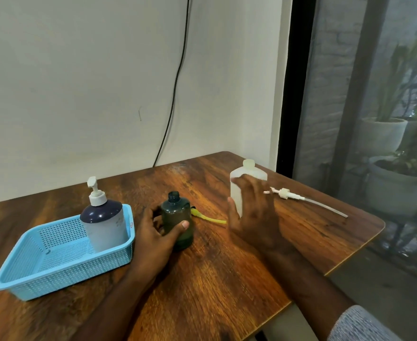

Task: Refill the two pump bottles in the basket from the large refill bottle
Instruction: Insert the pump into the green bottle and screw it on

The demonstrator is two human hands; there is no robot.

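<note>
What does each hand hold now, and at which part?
The left hand holds the small green bottle around its body. The right hand wraps the white bottle at its body.

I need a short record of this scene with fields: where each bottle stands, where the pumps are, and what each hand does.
basket: blue, on the table's left
dark pump bottle: in basket, pump on
green bottle: on table, open, held by left hand
white bottle: open; right hand around it, grip unclear
yellow pump: lying behind green bottle
white pump: lying right of white bottle
</note>
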